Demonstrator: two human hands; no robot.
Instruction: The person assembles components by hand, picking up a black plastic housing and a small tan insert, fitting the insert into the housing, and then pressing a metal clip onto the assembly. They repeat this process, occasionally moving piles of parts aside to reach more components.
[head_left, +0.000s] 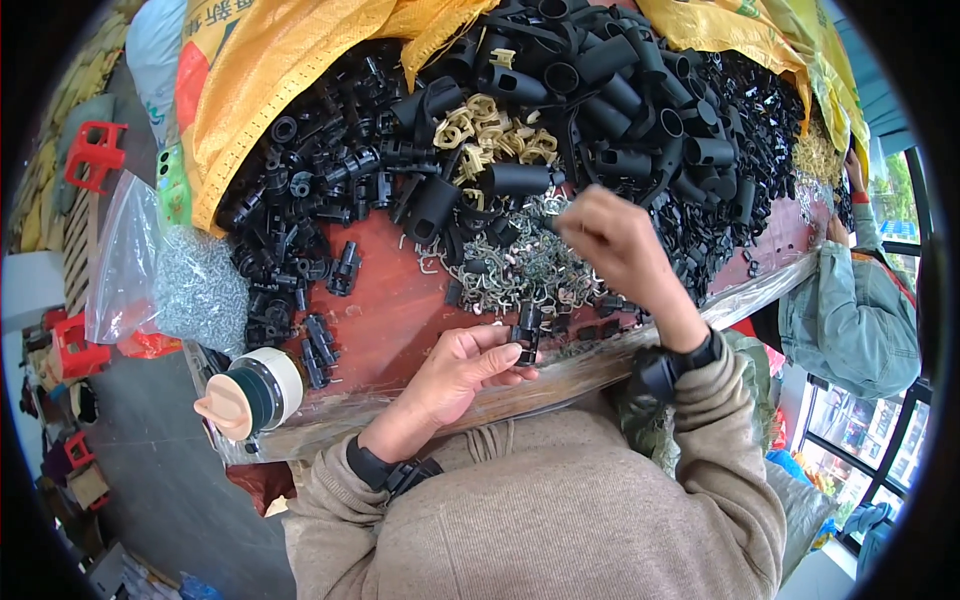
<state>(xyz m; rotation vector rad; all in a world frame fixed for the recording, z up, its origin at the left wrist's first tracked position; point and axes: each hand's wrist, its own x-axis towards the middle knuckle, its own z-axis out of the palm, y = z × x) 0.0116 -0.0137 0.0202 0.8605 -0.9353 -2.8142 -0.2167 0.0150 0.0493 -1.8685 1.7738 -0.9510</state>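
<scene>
At the table's near edge, my left hand grips a small black plastic part between thumb and fingers, holding it roughly upright. Off to the right and farther away, my right hand hovers at a heap of small bent metal pieces, its fingers curled together; whatever they may hold is hidden. A pile of similar black parts spreads over the left side. Two single black parts, one upper and one lower, lie apart from that pile.
Black tubes and cream plastic clips are heaped at the back under yellow sacks. At left stand a clear bag of small metal pieces and a lidded cup. Another person's sleeve shows at right.
</scene>
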